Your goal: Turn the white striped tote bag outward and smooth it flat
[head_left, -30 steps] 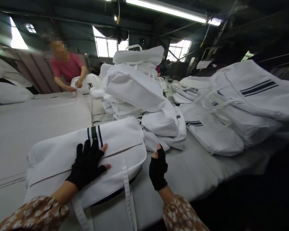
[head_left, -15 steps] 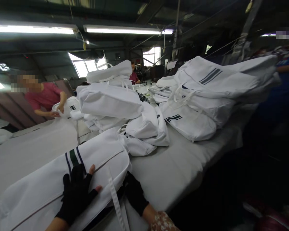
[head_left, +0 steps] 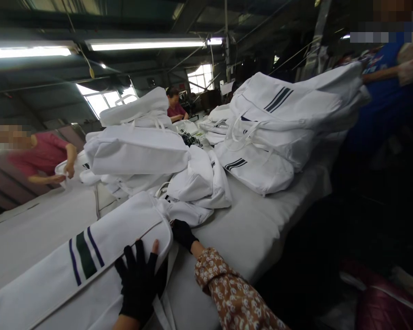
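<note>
- Two gloved hands work on one white bag (head_left: 89,261), which lies flat on the counter (head_left: 254,238) at the lower left of the view.
- Left hand (head_left: 139,282): in a black fingerless glove, spread open with the palm pressed flat on the bag's near end; it grips nothing.
- Right hand (head_left: 183,233): also gloved in black, with a floral sleeve (head_left: 227,293) behind it; it touches the bag's end corner, but whether it is clenched on the cloth cannot be told.
- Bag markings: a green stripe between two dark blue stripes (head_left: 84,256) crosses the cloth left of the left hand.
- Strap (head_left: 165,293): a white band hangs from the bag's end, just beside the left hand.
- Middle pile (head_left: 141,151): more white bags heaped on the counter beyond the hands.
- Right pile (head_left: 278,123): a second stack of white bags, some showing dark stripes, well apart from the hands.
- Co-worker in a pink shirt (head_left: 41,156): stands at the far left of the counter, hands on another white bag.
- Person in blue (head_left: 388,87): at the far right, an arm reaching onto the right pile.
</note>
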Demonstrator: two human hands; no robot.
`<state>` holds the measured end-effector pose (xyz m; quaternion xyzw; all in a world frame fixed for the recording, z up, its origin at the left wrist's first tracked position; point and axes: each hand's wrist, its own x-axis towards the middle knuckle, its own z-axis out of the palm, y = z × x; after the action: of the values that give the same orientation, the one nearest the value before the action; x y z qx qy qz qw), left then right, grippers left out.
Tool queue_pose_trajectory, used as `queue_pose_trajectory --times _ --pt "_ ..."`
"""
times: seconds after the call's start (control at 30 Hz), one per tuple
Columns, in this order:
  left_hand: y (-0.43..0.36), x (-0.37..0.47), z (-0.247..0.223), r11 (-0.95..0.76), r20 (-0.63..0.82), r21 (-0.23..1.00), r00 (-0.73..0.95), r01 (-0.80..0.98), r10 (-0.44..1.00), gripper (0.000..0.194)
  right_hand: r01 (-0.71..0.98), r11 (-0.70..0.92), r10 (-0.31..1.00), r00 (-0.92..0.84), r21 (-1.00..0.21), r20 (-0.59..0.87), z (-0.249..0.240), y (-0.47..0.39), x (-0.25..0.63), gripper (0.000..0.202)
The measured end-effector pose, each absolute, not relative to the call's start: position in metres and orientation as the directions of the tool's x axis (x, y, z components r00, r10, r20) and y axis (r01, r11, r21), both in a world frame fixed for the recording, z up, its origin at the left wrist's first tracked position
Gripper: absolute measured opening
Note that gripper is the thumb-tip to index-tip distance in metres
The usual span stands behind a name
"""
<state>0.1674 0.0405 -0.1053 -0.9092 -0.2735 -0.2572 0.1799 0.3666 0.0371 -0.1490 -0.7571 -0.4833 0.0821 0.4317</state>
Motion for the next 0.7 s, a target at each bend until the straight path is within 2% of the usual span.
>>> queue_pose_trajectory --times 0.1,0.23,0.43,0.57,0.7 --pt "0.043 0.167 -0.105 -0.788 0.558 -0.196 0.727 0.583 0.4 0.055 0.676 -0.211 0.829 0.506 -0.706 0.237 -0.152 0.038 0.363 0.029" --pt "0.041 0.169 -0.105 -0.782 0.553 -0.2 0.727 0.59 0.407 0.055 0.786 -0.265 0.867 0.448 -0.558 0.219 -0.144 0.029 0.374 0.03" --pt "0.041 0.169 -0.113 -0.766 0.531 -0.189 0.72 0.615 0.447 0.054 0.948 -0.065 0.956 0.149 -0.313 0.254 -0.136 -0.016 0.386 0.027" --pt "0.039 0.168 -0.111 -0.773 0.489 -0.202 0.746 0.601 0.452 0.056 0.968 0.002 0.968 0.061 -0.25 0.245 -0.141 -0.05 0.353 0.02" --pt "0.045 0.16 -0.095 -0.818 0.371 -0.226 0.823 0.529 0.43 0.078 0.965 0.017 0.967 0.051 -0.261 0.25 -0.149 -0.062 0.307 0.017"
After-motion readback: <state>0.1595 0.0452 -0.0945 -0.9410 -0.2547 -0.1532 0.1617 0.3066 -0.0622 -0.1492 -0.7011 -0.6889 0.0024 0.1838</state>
